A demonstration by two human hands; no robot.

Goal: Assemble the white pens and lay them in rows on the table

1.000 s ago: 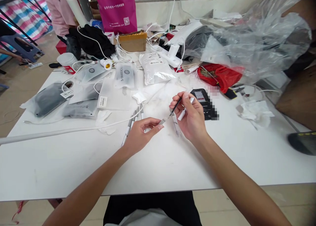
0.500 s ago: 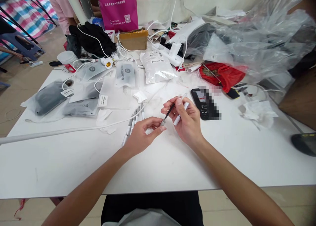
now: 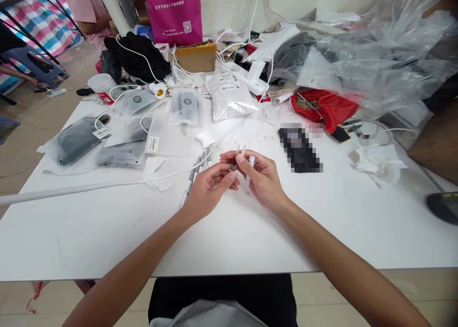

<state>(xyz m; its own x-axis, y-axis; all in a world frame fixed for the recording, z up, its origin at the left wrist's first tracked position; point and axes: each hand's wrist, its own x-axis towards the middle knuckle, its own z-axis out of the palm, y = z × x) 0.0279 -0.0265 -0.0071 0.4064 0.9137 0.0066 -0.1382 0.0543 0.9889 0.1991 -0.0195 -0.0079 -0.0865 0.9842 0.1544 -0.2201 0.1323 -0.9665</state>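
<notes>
My left hand [image 3: 206, 189] is closed, its thumb and fingers pinching the lower end of a thin black pen refill [image 3: 234, 165]. Facing it, my right hand [image 3: 264, 178] grips a white pen barrel [image 3: 249, 170] that slants down out of the palm. A small whitish tube [image 3: 244, 150] sticks up between the right thumb and fingertips, close to the refill's top. Fingers hide where these parts meet. Several silver-and-white pens [image 3: 189, 186] lie on the white table just left of my left hand, partly behind it.
A white cable [image 3: 107, 186] crosses the table behind the pens. Frosted bags [image 3: 121, 153] lie left, a white parcel [image 3: 231, 98] at the back. A black phone [image 3: 298, 150], partly pixelated, a red bag [image 3: 325, 107] and crumpled tissue [image 3: 379, 162] are on the right.
My hands have come closer together, the right one moving left and slightly down. Less of the black refill shows between them, and it stands more upright. The view has shifted slightly.
</notes>
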